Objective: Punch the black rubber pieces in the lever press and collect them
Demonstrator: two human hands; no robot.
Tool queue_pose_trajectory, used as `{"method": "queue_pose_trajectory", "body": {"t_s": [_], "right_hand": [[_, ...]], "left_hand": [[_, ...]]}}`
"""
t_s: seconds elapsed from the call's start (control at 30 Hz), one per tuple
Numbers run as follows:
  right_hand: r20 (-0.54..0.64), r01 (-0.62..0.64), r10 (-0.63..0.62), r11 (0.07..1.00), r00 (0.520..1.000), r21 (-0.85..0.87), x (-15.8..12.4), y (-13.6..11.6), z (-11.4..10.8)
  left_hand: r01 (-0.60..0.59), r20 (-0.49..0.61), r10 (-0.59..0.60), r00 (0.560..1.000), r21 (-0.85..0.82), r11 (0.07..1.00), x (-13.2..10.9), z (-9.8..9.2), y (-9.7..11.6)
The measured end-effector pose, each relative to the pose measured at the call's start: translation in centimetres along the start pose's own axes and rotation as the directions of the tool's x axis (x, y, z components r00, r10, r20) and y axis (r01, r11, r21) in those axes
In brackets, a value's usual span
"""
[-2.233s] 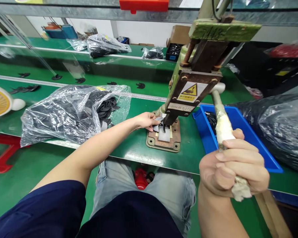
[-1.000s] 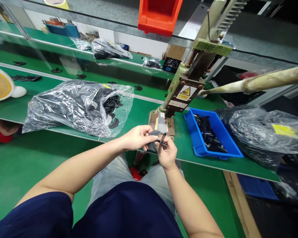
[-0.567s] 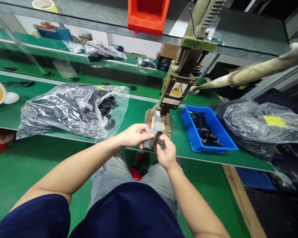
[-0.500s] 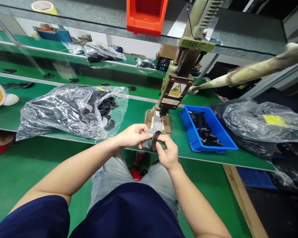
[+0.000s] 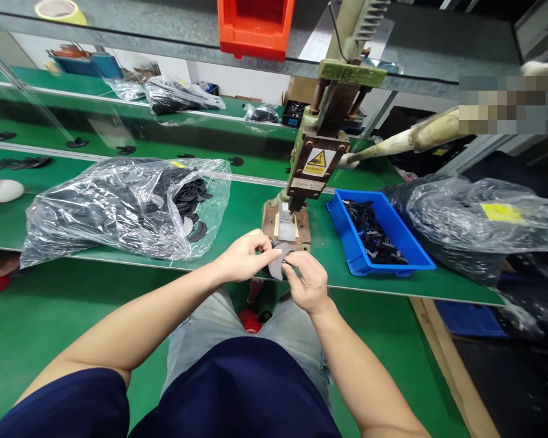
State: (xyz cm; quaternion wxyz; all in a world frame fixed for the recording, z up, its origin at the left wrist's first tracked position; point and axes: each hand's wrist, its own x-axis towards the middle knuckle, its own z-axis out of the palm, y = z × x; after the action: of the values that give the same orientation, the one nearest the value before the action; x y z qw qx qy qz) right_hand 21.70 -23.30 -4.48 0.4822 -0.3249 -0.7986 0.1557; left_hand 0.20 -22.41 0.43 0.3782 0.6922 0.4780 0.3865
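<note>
Between my two hands is a curved, flat grey piece (image 5: 276, 265), just in front of the press base (image 5: 304, 228) at the bench edge. My left hand (image 5: 245, 257) pinches its left side between thumb and fingers. On the right side, my right hand (image 5: 308, 281) is closed on the same piece. Something small and dark shows at the right fingertips, too hidden to name. Above the base stands the hand press (image 5: 319, 146) with its yellow warning label; its ram is raised a little over the grey fixture (image 5: 287, 230).
A clear bag (image 5: 100, 207) of dark curved pieces lies open to the left. Right of the press are a blue bin (image 5: 404, 269) of small black parts and another filled bag (image 5: 456, 225). The press's long lever (image 5: 411, 140) reaches right. An orange bin (image 5: 256, 45) sits on the shelf above.
The curved piece has turned: its dark band beside my right fingers no longer shows, and its grey face does. Both hands stay close together at the bench edge. The view has shifted slightly.
</note>
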Motion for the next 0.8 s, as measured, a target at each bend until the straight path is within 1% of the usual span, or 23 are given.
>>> {"method": "queue_pose_trajectory", "body": {"t_s": [0.07,0.1,0.17,0.2,0.23,0.27,0.33,0.4,0.43,0.47,0.5,0.53,0.57,0.6,0.63,0.7,0.8], "right_hand": [[-0.013,-0.01,0.01,1.0,1.0,0.01,-0.1,0.0,-0.5],[-0.014,-0.018,0.018,1.0,1.0,0.015,0.0,-0.1,-0.8],[0.004,-0.042,0.042,0.999,0.999,0.023,0.2,-0.4,-1.5],[0.021,-0.062,0.061,0.998,0.998,0.024,0.3,-0.6,-1.9],[0.04,-0.088,0.087,0.996,0.995,0.022,0.4,-0.8,-2.3],[0.06,-0.121,0.119,0.992,0.991,0.019,0.6,-0.9,-2.7],[0.082,-0.2,0.198,0.98,0.977,0.013,0.9,-1.1,-3.5],[0.074,-0.282,0.281,0.959,0.957,0.004,1.4,-0.8,-4.6],[0.059,-0.32,0.32,0.947,0.946,-0.005,1.8,-0.3,-5.4],[0.038,-0.354,0.355,0.935,0.934,-0.019,2.3,0.4,-6.2],[0.013,-0.385,0.386,0.922,0.922,-0.038,2.9,1.2,-7.1],[-0.011,-0.414,0.414,0.908,0.91,-0.061,3.7,2.3,-8.1],[-0.034,-0.439,0.438,0.894,0.898,-0.087,4.7,3.5,-9.0],[-0.052,-0.462,0.459,0.879,0.887,-0.116,5.8,4.8,-9.9],[-0.064,-0.482,0.478,0.864,0.876,-0.148,7.0,6.1,-10.5],[-0.071,-0.513,0.511,0.83,0.857,-0.22,9.7,8.8,-11.2],[-0.043,-0.536,0.556,0.773,0.83,-0.339,13.6,12.9,-10.6]], "left_hand": [[0.041,-0.003,-0.042,0.999,-0.145,0.989,0.1,0.3,-0.4],[0.076,0.029,-0.071,0.997,-0.242,0.967,0.2,0.5,-0.6],[0.179,0.178,-0.113,0.978,-0.417,0.891,0.5,0.9,-0.8],[0.227,0.253,-0.116,0.961,-0.47,0.853,0.6,1.2,-0.8],[0.256,0.302,-0.111,0.947,-0.5,0.827,0.8,1.4,-0.8],[0.265,0.318,-0.104,0.942,-0.518,0.813,1.0,1.6,-0.8],[0.249,0.304,-0.092,0.948,-0.532,0.809,1.6,1.8,-1.0],[0.225,0.289,-0.082,0.954,-0.509,0.831,2.5,1.7,-1.8],[0.206,0.255,-0.088,0.963,-0.483,0.851,3.0,1.5,-2.5],[0.183,0.193,-0.106,0.976,-0.448,0.875,3.6,1.2,-3.5],[0.162,0.102,-0.131,0.986,-0.408,0.899,4.3,0.8,-4.6],[0.147,-0.005,-0.16,0.987,-0.365,0.919,5.0,0.4,-5.8],[0.147,-0.101,-0.189,0.977,-0.321,0.936,5.8,0.0,-7.2],[0.158,-0.172,-0.21,0.962,-0.277,0.948,6.4,-0.3,-8.5],[0.171,-0.219,-0.222,0.95,-0.23,0.958,7.0,-0.5,-9.8],[0.191,-0.262,-0.218,0.94,-0.124,0.974,7.7,-0.6,-12.0],[0.188,-0.26,-0.172,0.95,0.036,0.982,7.9,-0.1,-14.0]]}}
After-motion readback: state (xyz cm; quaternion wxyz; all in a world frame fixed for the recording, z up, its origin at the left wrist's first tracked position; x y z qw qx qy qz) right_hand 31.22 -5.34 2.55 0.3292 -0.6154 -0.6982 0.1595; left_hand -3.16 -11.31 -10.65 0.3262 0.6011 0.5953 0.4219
